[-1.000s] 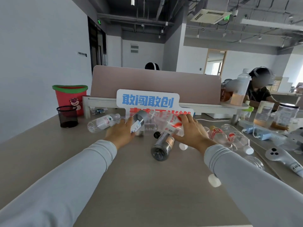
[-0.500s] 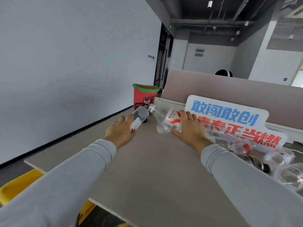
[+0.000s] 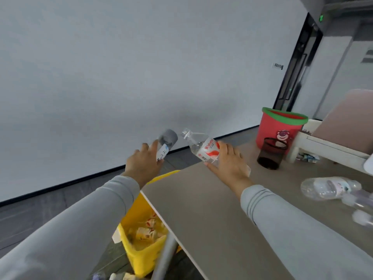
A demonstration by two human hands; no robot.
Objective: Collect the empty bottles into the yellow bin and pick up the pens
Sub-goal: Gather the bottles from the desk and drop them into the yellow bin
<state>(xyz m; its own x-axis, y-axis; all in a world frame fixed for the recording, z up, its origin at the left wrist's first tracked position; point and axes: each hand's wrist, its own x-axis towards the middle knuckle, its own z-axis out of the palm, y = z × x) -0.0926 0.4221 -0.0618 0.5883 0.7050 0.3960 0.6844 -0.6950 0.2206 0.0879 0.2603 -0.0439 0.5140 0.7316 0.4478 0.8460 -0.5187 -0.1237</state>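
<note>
Left hand point(image 3: 143, 165): fingers curled round the grey-ended bottle point(image 3: 166, 141), with the thumb across its white and blue label. The bottle is held in the air and tilts up and to the right, grey end uppermost.

Right hand point(image 3: 229, 161): fingers and thumb wrapped round the lower body of the red-labelled bottle point(image 3: 202, 148). It is clear and uncapped, and its open neck points up and to the left towards the grey end of the other bottle. The two bottles are near each other but apart.

Both hands are raised at the far left corner of the table point(image 3: 201, 211). The left hand lies beyond the table edge, the right just over it. Both forearms are in grey sleeves.

The yellow bin point(image 3: 139, 258) stands on the floor against the table's left edge, below and nearer than the left hand. Light crumpled items lie inside it; their kind cannot be told.

On the table, right of the right hand, stands a black mesh cup point(image 3: 271, 154). A red bucket point(image 3: 277, 129) with a green rim is just behind it. Further right, a clear capless bottle point(image 3: 328, 188) lies on its side on the table. Blurred clear items lie beside it at the frame edge. A pink partition point(image 3: 347, 118) rises at the far right.
</note>
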